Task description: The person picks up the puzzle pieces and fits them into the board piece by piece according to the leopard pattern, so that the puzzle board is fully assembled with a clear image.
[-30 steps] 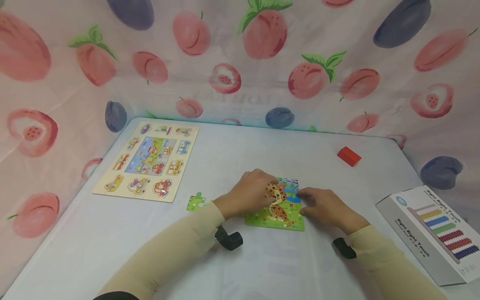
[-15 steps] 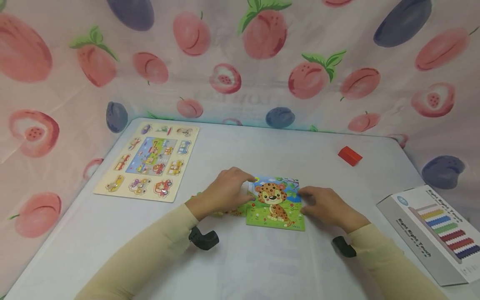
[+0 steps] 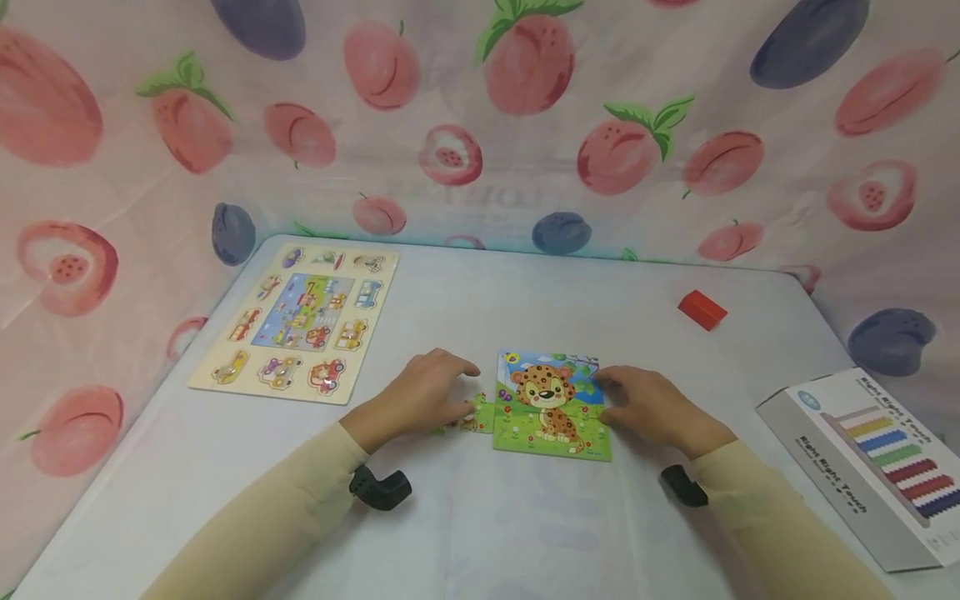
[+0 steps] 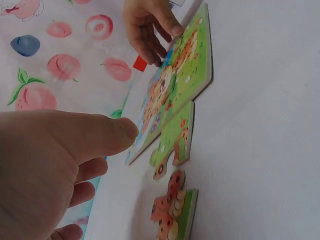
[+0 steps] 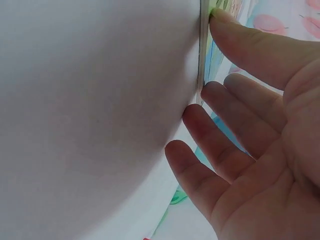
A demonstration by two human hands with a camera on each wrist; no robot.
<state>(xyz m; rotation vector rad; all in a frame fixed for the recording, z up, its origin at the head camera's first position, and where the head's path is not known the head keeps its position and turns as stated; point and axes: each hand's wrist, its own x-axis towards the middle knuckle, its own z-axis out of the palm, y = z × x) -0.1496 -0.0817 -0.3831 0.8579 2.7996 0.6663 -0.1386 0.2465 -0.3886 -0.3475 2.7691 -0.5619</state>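
The leopard picture puzzle (image 3: 551, 406) lies flat in the middle of the table. My right hand (image 3: 654, 408) is at its right edge; the right wrist view has the thumb (image 5: 250, 50) touching the board's side, with the fingers extended. To the left, my left hand (image 3: 422, 396) hovers apart from the board, thumb and fingers spread and nothing between them. Below it, a green jigsaw piece (image 4: 175, 137) touches or nearly touches the board's left edge. Another spotted jigsaw piece (image 4: 172, 215) lies beside that one; in the head view the left hand mostly covers it.
A vehicle peg puzzle (image 3: 300, 321) lies at the back left. A red block (image 3: 702, 310) sits at the back right. The grey and white box (image 3: 862, 467) stands at the right edge. A fruit-print cloth (image 3: 480, 200) hangs behind the table.
My left hand has moved left, off the leopard puzzle, uncovering its picture and a loose piece beside it. The right hand has stayed at the right edge.
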